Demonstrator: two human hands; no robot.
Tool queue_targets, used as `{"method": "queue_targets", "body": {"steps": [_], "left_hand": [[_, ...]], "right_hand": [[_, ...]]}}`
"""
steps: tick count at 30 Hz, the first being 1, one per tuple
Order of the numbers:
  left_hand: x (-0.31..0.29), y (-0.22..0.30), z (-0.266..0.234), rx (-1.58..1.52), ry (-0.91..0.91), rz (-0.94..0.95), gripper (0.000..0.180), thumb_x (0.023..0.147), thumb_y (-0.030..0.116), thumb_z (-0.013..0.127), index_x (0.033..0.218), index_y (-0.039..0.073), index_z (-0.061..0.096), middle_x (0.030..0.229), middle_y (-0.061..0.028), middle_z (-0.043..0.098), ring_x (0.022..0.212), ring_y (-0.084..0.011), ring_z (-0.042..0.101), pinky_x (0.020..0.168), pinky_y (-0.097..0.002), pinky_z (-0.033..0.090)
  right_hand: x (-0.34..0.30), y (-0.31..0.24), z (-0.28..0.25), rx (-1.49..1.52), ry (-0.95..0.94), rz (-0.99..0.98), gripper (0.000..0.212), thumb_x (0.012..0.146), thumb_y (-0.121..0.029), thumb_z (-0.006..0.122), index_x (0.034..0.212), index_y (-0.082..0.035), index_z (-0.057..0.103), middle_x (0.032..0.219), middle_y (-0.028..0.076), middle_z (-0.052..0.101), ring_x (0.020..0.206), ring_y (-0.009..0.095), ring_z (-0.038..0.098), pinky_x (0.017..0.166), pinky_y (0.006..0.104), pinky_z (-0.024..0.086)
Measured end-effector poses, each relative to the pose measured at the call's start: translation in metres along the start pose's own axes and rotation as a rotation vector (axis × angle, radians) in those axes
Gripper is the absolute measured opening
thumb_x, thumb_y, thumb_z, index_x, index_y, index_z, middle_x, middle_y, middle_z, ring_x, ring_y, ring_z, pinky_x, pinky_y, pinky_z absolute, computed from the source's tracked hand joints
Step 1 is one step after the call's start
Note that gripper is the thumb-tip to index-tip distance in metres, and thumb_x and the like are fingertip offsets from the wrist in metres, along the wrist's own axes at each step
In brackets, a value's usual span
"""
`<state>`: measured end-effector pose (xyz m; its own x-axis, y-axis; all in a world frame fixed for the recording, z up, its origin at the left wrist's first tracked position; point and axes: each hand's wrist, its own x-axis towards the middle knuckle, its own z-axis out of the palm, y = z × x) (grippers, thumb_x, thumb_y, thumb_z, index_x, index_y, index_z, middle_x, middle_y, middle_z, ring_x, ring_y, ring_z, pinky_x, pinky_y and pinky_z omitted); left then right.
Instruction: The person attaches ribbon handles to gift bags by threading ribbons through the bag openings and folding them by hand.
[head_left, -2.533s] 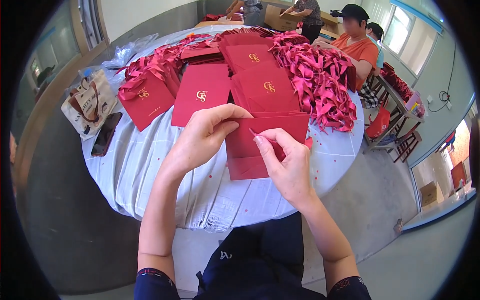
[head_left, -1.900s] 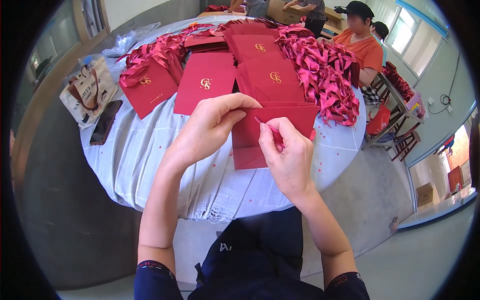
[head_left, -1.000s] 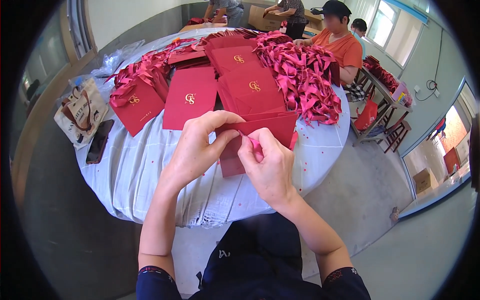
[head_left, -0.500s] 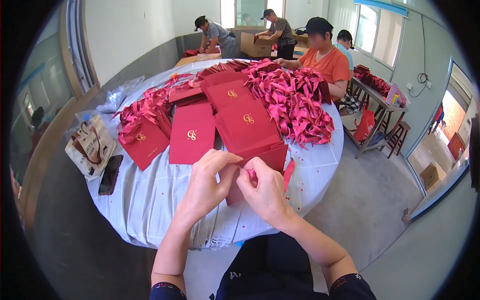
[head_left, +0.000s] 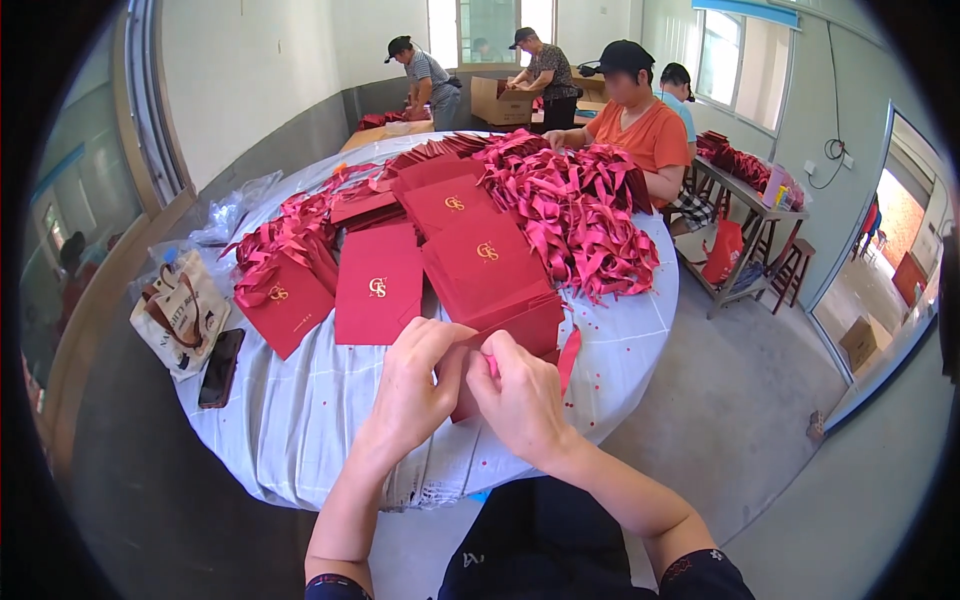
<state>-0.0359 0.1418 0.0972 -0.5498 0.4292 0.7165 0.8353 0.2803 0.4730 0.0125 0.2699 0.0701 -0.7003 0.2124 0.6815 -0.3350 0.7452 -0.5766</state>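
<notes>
Close to the near edge of the round table, a dark red paper bag (head_left: 540, 328) stands between my two hands, partly covered by them. My left hand (head_left: 408, 385) pinches its upper edge with thumb and forefinger. Curled beside it, my right hand (head_left: 522, 405) grips a pink ribbon, of which a bit shows between the fingers. A loose length of ribbon (head_left: 569, 362) hangs at the bag's right side. The fingertips nearly meet, and what lies between them is hidden. Just beyond are flat red bags (head_left: 378, 300) and a stack of red bags (head_left: 480, 265) with gold emblems.
Ribboned bags heap up at the table's right (head_left: 590, 215) and left (head_left: 295, 225). A phone (head_left: 220, 368) and a canvas tote (head_left: 183, 315) lie at the left edge. Across the table sits a person in an orange shirt (head_left: 650, 135); others work behind. A side bench (head_left: 745, 205) stands right.
The view has shifted slightly, so the table sits a little lower. Both hands stay together at the bag's edge; the right hand has turned slightly, its fingers more upright.
</notes>
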Motion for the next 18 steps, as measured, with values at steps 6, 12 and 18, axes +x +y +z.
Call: {"method": "queue_targets", "body": {"steps": [6,12,18], "left_hand": [[-0.001,0.0,0.004,0.069,0.015,0.08,0.018,0.077,-0.011,0.06,0.093,-0.003,0.063,0.08,-0.0144,0.059,0.073,-0.0283,0.055,0.064,-0.0359,0.045],[-0.003,0.005,0.008,0.118,0.011,0.096,0.019,0.078,-0.011,0.058,0.095,-0.003,0.061,0.08,-0.0151,0.057,0.074,-0.0298,0.054,0.065,-0.0374,0.045],[-0.002,0.004,0.007,0.129,0.002,0.075,0.02,0.079,-0.011,0.057,0.097,-0.003,0.061,0.082,-0.0153,0.057,0.075,-0.0307,0.055,0.065,-0.0372,0.045]], "right_hand": [[0.0,0.005,0.003,0.15,-0.041,0.04,0.012,0.088,-0.008,0.058,0.083,0.001,0.053,0.07,0.02,0.06,0.063,0.036,0.063,0.054,0.0391,0.047],[0.001,0.014,0.01,0.412,-0.108,0.215,0.016,0.094,-0.011,0.053,0.092,0.004,0.058,0.072,0.014,0.062,0.066,0.015,0.061,0.059,0.0303,0.046],[0.002,0.015,0.008,0.572,-0.109,0.24,0.019,0.097,-0.015,0.053,0.092,0.002,0.06,0.074,0.006,0.063,0.066,0.006,0.054,0.059,0.024,0.045]]}}
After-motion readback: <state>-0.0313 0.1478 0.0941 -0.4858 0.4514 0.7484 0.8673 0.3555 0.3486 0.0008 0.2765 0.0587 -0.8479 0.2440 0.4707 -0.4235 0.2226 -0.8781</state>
